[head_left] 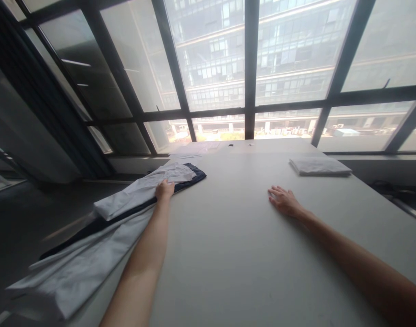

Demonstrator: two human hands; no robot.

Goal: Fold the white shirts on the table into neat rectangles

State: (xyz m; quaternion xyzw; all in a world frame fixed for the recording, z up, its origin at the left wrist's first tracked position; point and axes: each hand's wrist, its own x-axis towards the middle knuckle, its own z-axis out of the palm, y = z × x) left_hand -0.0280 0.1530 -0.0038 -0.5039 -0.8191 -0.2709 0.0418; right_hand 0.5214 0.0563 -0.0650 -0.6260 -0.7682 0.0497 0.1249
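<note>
My left hand [165,189] is at the pile of clothes along the table's left edge, fingers curled down onto a white garment [129,194]. A dark navy garment [194,178] lies beneath that one, its far end sticking out past my fingers. Lower in the pile, more white cloth [88,268] drapes over the left side of the table. My right hand [284,200] rests on the tabletop, palm down with fingers spread, holding nothing. A folded white cloth [320,166] lies beyond it, near the right edge.
The white table [228,254] reaches toward large dark-framed windows [249,68]. Thin papers [194,148] and a small dark round spot [231,145] are at its far end. A dark curtain [57,109] hangs at left. Dark cables [395,188] show beyond the right edge.
</note>
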